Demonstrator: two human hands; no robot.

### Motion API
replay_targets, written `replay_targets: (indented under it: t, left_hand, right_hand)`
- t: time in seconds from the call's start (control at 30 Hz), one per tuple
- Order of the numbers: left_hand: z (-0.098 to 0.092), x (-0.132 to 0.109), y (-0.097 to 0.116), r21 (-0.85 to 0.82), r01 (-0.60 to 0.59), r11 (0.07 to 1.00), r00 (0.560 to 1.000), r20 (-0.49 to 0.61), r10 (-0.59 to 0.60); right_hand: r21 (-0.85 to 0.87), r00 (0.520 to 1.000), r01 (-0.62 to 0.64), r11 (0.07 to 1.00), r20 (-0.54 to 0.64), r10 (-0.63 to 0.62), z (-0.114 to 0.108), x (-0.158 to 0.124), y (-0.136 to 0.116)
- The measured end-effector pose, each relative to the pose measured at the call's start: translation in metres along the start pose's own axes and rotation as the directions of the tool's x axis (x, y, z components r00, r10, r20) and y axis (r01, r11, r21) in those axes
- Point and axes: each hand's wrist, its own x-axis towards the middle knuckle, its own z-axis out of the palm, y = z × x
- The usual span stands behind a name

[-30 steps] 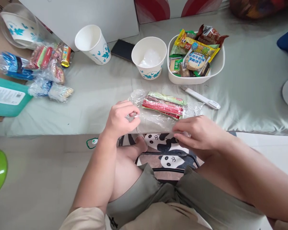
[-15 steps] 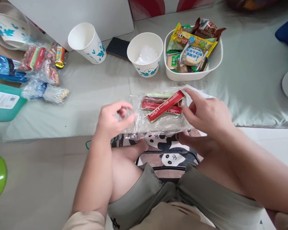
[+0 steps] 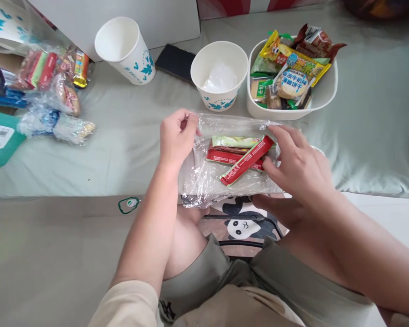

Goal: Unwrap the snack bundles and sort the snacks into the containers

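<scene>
A sheet of clear plastic wrap (image 3: 204,181) lies crinkled along the front edge of the cloth-covered surface, its near edge hanging a little over. Several slim snack sticks rest on it: a red stick packet (image 3: 247,161) lies slanted across another red one, with a pale green packet (image 3: 233,141) behind. My left hand (image 3: 177,138) pinches the wrap's far left corner, raised slightly. My right hand (image 3: 300,161) is at the wrap's right end, fingers apart; the index fingertip touches the film and the thumb is by the sticks' right ends.
Behind stand a paper cup (image 3: 126,54), a black phone (image 3: 175,62), a paper cup (image 3: 220,77) with clear plastic inside, and a white bin (image 3: 327,97) of wrapped snacks. Bagged snacks (image 3: 44,70) and a teal box (image 3: 3,152) are at left.
My left hand has moved away from me and closed on the wrap's corner, spreading the film. My right hand stays at the right end. The view has shifted slightly.
</scene>
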Motion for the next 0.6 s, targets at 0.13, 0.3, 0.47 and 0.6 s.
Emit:
replay_targets:
  t: [0.13,0.3,0.47,0.6]
  left_hand:
    - [-0.010,0.010,-0.013,0.133,0.073,0.988,0.985,-0.165,-0.051]
    - [-0.022,0.000,0.004,0.222,0.035,0.974,0.944,-0.329,0.041]
    - [-0.001,-0.049,0.053,0.076,-0.184,0.980,0.982,0.057,0.180]
    - [0.017,-0.060,0.050,-0.099,-0.160,0.982,0.959,0.218,0.178]
  right_hand:
    - [0.021,0.991,0.042,0.999,-0.126,-0.039,-0.005,-0.002,-0.008]
    - [0.093,0.904,0.426,0.900,-0.093,-0.418,0.008,-0.002,-0.024]
    - [0.050,0.854,0.521,0.852,-0.025,-0.520,0.025,0.006,-0.035]
    - [0.069,0.869,0.492,0.868,0.007,-0.494,0.023,0.020,-0.035]
